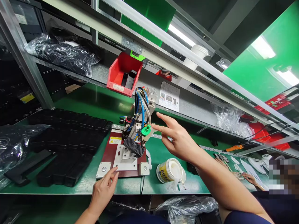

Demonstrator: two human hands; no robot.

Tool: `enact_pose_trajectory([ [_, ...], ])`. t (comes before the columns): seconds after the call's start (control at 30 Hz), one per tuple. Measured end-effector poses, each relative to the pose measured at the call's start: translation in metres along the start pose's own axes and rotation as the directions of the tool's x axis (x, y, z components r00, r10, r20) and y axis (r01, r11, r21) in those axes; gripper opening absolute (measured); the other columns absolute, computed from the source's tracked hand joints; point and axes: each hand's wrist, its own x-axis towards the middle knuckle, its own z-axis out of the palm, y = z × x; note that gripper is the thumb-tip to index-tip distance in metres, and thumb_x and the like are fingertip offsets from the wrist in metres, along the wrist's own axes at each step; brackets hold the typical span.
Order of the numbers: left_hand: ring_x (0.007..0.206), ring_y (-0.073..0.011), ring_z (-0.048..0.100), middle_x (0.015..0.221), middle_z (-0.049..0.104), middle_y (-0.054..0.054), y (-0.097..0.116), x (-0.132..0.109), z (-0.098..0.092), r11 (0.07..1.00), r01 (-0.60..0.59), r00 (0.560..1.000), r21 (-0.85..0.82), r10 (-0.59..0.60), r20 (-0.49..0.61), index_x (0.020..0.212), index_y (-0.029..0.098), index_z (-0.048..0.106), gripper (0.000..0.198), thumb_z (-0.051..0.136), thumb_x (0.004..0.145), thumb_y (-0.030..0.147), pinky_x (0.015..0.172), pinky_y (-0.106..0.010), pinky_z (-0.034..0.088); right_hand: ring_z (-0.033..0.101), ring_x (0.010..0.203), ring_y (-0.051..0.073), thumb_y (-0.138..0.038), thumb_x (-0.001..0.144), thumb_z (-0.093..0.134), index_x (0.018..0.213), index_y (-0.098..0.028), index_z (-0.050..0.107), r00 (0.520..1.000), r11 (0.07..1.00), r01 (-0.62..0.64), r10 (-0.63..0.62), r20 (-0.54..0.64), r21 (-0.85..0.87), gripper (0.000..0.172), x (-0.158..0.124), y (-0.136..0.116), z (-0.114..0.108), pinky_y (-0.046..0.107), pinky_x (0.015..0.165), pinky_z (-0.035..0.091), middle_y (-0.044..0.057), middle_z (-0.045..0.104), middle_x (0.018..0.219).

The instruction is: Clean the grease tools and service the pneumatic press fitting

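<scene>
A small bench press fixture (137,118) with blue and black tubes stands on a dark red base plate (108,155). A black ribbed part (133,147) with a round centre sits tilted on its fixture block. Just above that part is a green disc-shaped piece (146,130). My right hand (178,138) reaches in from the right with fingers spread, one fingertip at or very near the green piece; whether it touches is unclear. My left hand (102,189) is at the front of the fixture, fingers apart and holding nothing, fingertips by the pale metal plate (126,166).
An opened white tub (164,171) stands right of the fixture. Black molded parts (70,149) lie at the left. Overhead, a shelf holds a red bin (125,74) and bagged parts (65,53). A co-worker's hand (249,179) and an orange screwdriver (233,148) are farther right.
</scene>
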Motion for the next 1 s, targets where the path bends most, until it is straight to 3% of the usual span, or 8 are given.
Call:
enact_pose_trajectory([
  [0.23, 0.042, -0.0071, 0.05, 0.059, 0.06, 0.004, 0.014, 0.015, -0.002, 0.998, -0.051, 0.998, -0.031, 0.051, -0.023, 0.109, 0.017, 0.058, 0.021, 0.049, 0.093, 0.027, 0.052, -0.019, 0.044, 0.044, 0.132, 0.027, -0.003, 0.075, 0.048, 0.11, -0.024, 0.07, 1.0, 0.999, -0.011, 0.011, 0.011, 0.034, 0.046, 0.005, 0.002, -0.007, 0.051, 0.1, 0.047, 0.009, 0.044, 0.145],
  [0.43, 0.042, -0.0058, 0.049, 0.062, 0.064, 0.002, 0.063, 0.079, -0.01, 0.973, -0.187, 0.977, -0.138, 0.17, -0.13, 0.11, 0.016, 0.06, 0.023, 0.053, 0.09, 0.024, 0.054, -0.019, 0.046, 0.045, 0.132, 0.026, 0.0, 0.071, 0.05, 0.103, -0.028, 0.073, 0.998, 0.996, -0.024, 0.018, 0.067, 0.092, 0.048, 0.014, 0.007, -0.012, 0.05, 0.107, 0.041, 0.003, 0.046, 0.144],
  [0.63, 0.041, -0.0043, 0.047, 0.058, 0.062, 0.005, 0.1, 0.137, -0.019, 0.938, -0.316, 0.911, -0.14, 0.259, -0.32, 0.111, 0.015, 0.06, 0.025, 0.06, 0.087, 0.021, 0.052, -0.018, 0.043, 0.047, 0.13, 0.026, -0.001, 0.07, 0.049, 0.1, -0.027, 0.075, 0.996, 0.994, -0.036, 0.028, 0.081, 0.102, 0.047, 0.017, 0.007, -0.021, 0.047, 0.107, 0.042, 0.004, 0.049, 0.142],
  [0.87, 0.041, -0.0067, 0.052, 0.052, 0.061, 0.005, 0.111, 0.157, -0.007, 0.952, -0.294, 0.893, -0.087, 0.242, -0.379, 0.1, 0.012, 0.062, 0.021, 0.062, 0.086, 0.028, 0.049, -0.02, 0.04, 0.047, 0.13, 0.027, -0.002, 0.07, 0.051, 0.1, -0.026, 0.075, 0.997, 0.998, -0.023, 0.018, 0.081, 0.066, 0.045, 0.021, 0.007, -0.023, 0.048, 0.107, 0.042, 0.004, 0.05, 0.141],
  [1.0, 0.038, -0.0066, 0.05, 0.047, 0.057, 0.005, 0.117, 0.161, -0.002, 0.971, -0.228, 0.924, -0.073, 0.192, -0.33, 0.074, 0.016, 0.061, 0.022, 0.061, 0.086, 0.034, 0.046, -0.022, 0.037, 0.047, 0.13, 0.027, -0.001, 0.07, 0.05, 0.104, -0.026, 0.074, 0.996, 0.998, 0.001, -0.006, 0.088, 0.055, 0.047, 0.02, 0.008, -0.02, 0.05, 0.106, 0.042, 0.005, 0.049, 0.142],
])
